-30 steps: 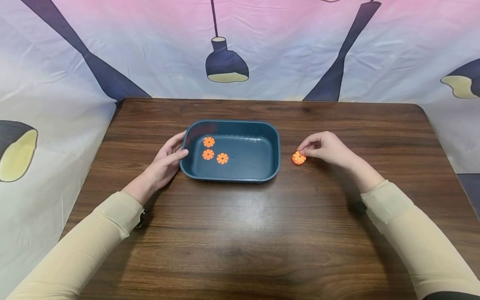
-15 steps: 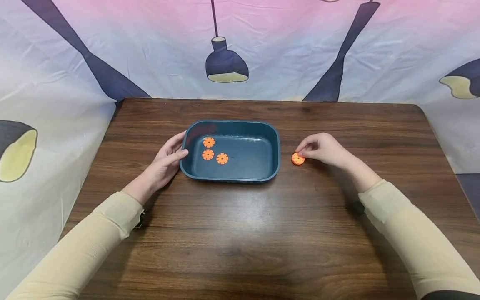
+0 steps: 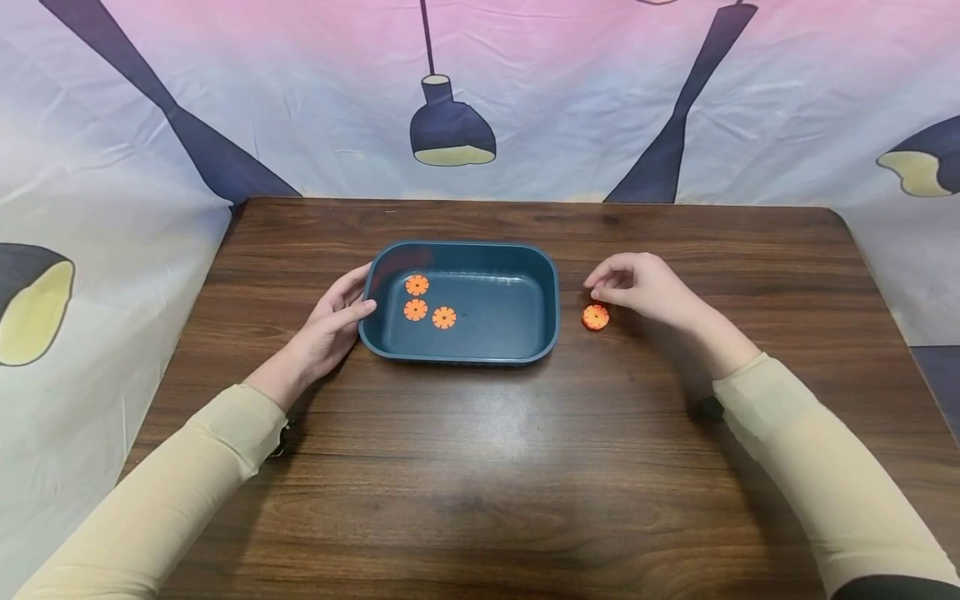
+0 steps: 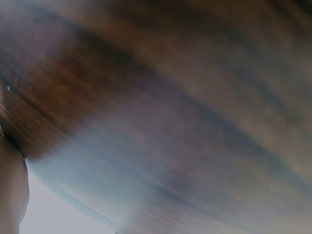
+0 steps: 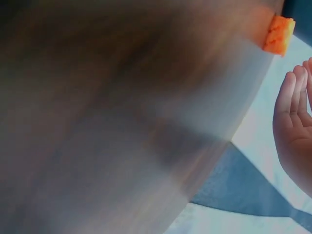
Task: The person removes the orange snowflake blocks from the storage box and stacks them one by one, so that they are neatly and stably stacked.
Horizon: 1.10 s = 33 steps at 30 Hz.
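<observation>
A: What is the left hand (image 3: 335, 322) doing?

B: Grasping the blue tray (image 3: 459, 362) at its left end, thumb at the rim, other fingers along the outer wall.

A: What's in the tray?

B: Three orange discs (image 3: 449, 322), notched round the edge, flat in the left half. Two sit at the left, one farther and one nearer; the third lies just right of the nearer one.

A: And the right hand (image 3: 651, 287)?

B: Released. Its fingers bend loosely toward the thumb, and I see nothing between them. It is just beyond the stack (image 3: 596, 317), and the right wrist view shows a gap between the two.

A: Where is that stack?

B: On the table (image 3: 480, 500), right of the tray and apart from it. It's more such discs, piled neatly; I can't tell how many.

A: And around them?

B: Pale sleeves (image 3: 780, 425) on both arms, and a cloth (image 3: 337, 92) with printed lamps (image 3: 452, 127) past the table's far edge.
</observation>
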Motion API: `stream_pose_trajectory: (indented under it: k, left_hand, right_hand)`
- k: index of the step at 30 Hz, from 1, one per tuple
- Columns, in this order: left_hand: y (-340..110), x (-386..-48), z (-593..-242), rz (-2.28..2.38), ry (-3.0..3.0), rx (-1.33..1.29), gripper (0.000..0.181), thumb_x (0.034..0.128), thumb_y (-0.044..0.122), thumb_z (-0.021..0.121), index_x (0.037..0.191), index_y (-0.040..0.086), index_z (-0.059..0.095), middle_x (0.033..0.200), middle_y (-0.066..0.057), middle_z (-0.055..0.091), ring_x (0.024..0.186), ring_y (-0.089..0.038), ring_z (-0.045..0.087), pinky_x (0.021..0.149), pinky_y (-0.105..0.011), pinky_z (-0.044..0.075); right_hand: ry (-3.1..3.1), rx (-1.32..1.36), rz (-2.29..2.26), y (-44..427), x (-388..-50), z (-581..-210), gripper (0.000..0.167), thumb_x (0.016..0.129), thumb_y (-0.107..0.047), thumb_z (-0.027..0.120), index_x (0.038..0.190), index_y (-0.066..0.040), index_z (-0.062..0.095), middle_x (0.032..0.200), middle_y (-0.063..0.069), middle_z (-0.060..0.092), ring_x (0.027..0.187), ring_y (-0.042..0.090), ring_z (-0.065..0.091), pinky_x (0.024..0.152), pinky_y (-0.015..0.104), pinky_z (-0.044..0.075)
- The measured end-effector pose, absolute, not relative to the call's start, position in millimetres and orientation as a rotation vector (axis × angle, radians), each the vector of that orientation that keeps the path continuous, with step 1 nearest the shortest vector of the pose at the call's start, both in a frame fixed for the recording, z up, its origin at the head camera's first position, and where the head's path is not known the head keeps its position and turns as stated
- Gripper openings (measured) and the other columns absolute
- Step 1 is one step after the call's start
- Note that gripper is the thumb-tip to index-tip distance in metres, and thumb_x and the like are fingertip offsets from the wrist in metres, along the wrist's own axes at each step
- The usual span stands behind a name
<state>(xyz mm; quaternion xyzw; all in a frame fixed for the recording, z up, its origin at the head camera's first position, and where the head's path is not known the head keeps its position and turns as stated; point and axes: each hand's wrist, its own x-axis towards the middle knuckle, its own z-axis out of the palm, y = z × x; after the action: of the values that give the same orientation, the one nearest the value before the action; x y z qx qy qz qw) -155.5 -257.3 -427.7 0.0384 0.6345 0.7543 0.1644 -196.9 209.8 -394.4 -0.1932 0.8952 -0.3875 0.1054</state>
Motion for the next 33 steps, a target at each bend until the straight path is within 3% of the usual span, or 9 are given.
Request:
stream_pose_trajectory:
  k: [15, 33]
  left_hand:
    - [-257.4, -154.6, -429.1, 2.16, 1.811, 0.141, 0.057, 0.1089, 0.004, 0.05, 0.164, 0.013, 0.036, 0.163, 0.001, 0.04, 0.149, -0.014, 0.036, 0.111, -0.018, 0.044]
    - [-256.7, -156.3, -429.5, 2.164, 1.806, 0.143, 0.056, 0.1088, 0.002, 0.049, 0.162, 0.013, 0.037, 0.16, 0.003, 0.043, 0.147, -0.012, 0.038, 0.111, -0.018, 0.044]
  right_hand:
    - [2.594, -0.717, -1.323, 150.2, -201.5, -370.5, 0.012, 0.096, -0.003, 0.076, 0.107, -0.006, 0.08, 0.098, 0.011, 0.077, 0.079, 0.005, 0.067, 0.076, 0.019, 0.054]
    - [2.427, -0.861, -1.299, 84.3, -211.2, -375.2, 0.014, 0.098, -0.004, 0.075, 0.111, 0.001, 0.077, 0.104, 0.014, 0.077, 0.092, 0.021, 0.07, 0.085, 0.028, 0.058]
